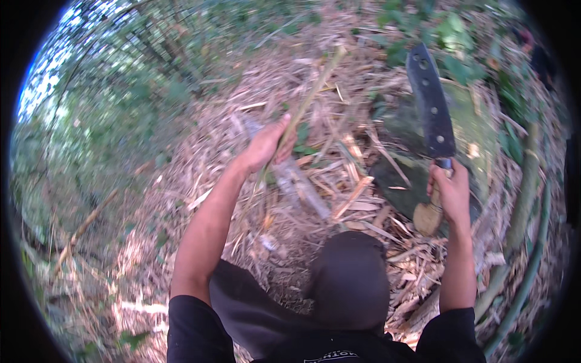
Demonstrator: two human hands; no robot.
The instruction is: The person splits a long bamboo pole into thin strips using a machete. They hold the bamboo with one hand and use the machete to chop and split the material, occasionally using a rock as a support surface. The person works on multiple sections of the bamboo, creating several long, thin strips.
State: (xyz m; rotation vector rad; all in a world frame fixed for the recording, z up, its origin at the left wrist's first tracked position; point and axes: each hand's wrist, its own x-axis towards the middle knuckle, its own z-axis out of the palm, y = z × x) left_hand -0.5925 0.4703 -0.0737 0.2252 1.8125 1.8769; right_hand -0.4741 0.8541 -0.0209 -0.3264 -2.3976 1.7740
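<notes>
Bamboo stick gripped in closed left hand, right hand clenching raised machete, above ground littered with bamboo chips, forest undergrowth around

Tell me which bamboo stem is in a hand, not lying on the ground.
The thin pale stem slanting up from the left hand. The thick green stems lie on the ground at right, beyond the right hand with the knife.

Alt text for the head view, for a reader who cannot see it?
Left hand grips a thin bamboo stalk while the right hand raises a broad dark machete by its wooden handle, above ground littered with dry bamboo chips.
</notes>
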